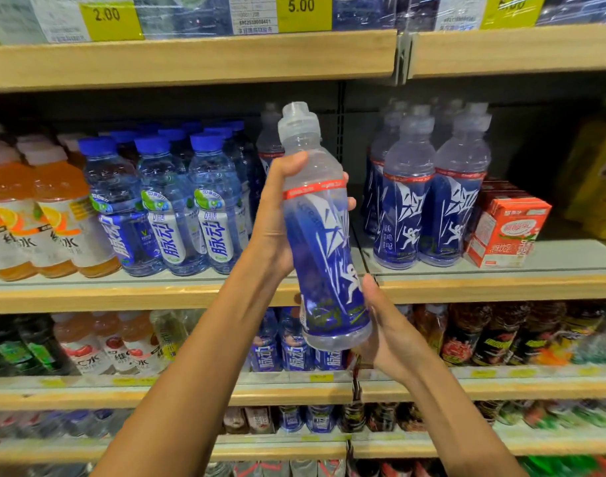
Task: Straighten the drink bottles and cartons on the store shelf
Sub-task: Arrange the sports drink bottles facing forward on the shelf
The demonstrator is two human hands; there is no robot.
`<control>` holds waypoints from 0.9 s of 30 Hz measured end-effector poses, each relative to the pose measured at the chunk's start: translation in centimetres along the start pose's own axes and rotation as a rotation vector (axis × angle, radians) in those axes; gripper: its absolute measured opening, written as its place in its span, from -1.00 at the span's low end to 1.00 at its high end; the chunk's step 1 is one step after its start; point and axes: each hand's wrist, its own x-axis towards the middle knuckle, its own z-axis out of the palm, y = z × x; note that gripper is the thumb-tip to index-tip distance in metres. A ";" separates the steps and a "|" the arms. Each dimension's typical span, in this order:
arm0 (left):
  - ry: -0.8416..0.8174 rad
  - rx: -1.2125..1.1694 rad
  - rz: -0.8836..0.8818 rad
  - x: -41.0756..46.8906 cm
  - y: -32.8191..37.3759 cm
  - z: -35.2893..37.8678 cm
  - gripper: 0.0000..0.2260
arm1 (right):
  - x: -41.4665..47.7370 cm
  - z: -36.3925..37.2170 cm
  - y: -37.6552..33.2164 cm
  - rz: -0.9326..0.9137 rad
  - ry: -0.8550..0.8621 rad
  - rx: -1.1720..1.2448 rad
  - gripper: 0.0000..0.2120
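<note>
**Aloft in both hands: clear sports bottle in front of the middle shelf**

Head view. Held in the air, leaning slightly, cap end up and to the left, base lower and to the right. Smooth transparent plastic, waisted body, wide translucent grey dome cap. Thin red band above a glossy blue sleeve printed with jagged white lettering and a running figure. Gripped round the upper part by the left hand, thumb on the bare plastic near the shoulder, fingertips curling round the far side. Cupped round the base by the right hand, thumb laid against the lower part of the sleeve.

Right of the held bottle, upright on the shelf: matching blue-sleeved bottles, same dome caps, standing shoulder to shoulder. Further right, just beside those: boxy red cartons, matte card, sharp corners. Left of the held bottle: ribbed clear bottles with blue screw caps and white-and-blue labels, then orange drink bottles with pale caps. Above the held bottle: light wood-grain shelf lip carrying yellow price tags. Below it: more rows of bottles, blurred.
</note>
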 end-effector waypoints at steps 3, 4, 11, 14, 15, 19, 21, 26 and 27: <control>-0.167 -0.073 -0.005 0.6 0.1 -0.3 -0.68 | 0.6 0.2 -0.1 0.072 -0.016 -0.031 0.02; -0.209 -0.099 -0.007 0.7 0.0 -0.4 -0.64 | 0.7 0.3 -0.1 0.073 0.018 -0.067 0.04; -0.155 -0.035 -0.006 1.5 -0.9 -1.5 -0.50 | 0.9 0.3 0.5 -0.087 0.135 -0.272 -0.45; 0.133 0.393 0.077 1.6 -1.1 -1.9 -0.54 | 1.1 0.2 0.6 -0.162 0.231 -0.345 -0.44; 0.194 0.499 0.124 1.5 -1.2 -2.0 -0.55 | 1.2 0.2 0.7 -0.181 0.271 -0.357 -0.43; 0.225 0.646 0.306 1.0 -1.7 -1.4 -0.58 | 1.9 0.1 1.3 -0.248 0.441 -0.451 -0.54; 0.225 0.650 0.312 1.0 -2.2 -0.5 -0.50 | 2.3 0.2 1.7 -0.299 0.529 -0.536 -0.55; 0.383 0.633 0.306 1.6 -3.3 0.8 -0.55 | 2.7 0.7 2.7 -0.367 0.619 -0.704 -0.47; 0.406 0.614 0.306 1.7 -3.5 0.8 -0.60 | 2.6 0.7 2.9 -0.376 0.618 -0.706 -0.47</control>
